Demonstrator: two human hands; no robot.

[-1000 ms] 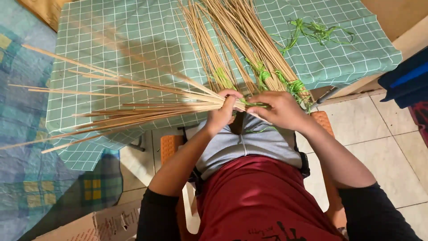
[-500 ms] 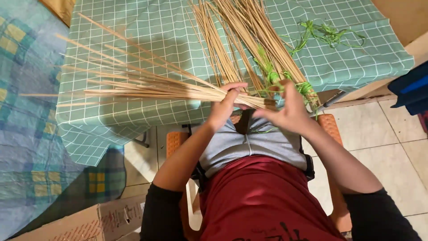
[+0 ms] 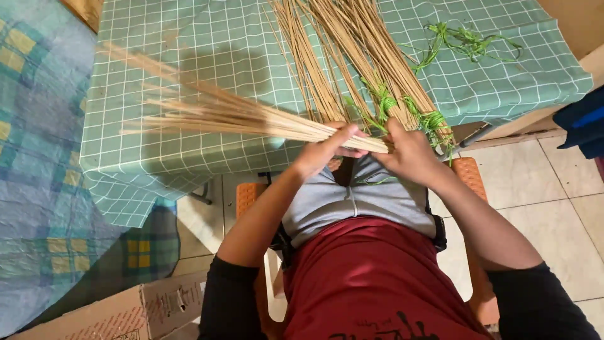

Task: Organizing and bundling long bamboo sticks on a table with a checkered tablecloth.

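My left hand (image 3: 324, 148) grips a bundle of thin tan sticks (image 3: 233, 116) near its end; the sticks fan out to the left over the table. My right hand (image 3: 409, 151) closes on the same bundle's end just to the right, fingers wrapped over it. Behind my hands lie more stick bundles (image 3: 352, 50) tied with green string (image 3: 384, 104), running away across the green checked tablecloth (image 3: 189, 50).
Loose green string (image 3: 465, 41) lies at the table's far right. An orange stool (image 3: 465, 176) is under me. A cardboard box (image 3: 126, 311) sits on the floor at lower left, beside a blue checked mat (image 3: 38, 189). White floor tiles (image 3: 553, 189) at right.
The held bundle's free ends swung upward and drew closer together. My right hand, open half a second ago, has closed on the bundle's end.
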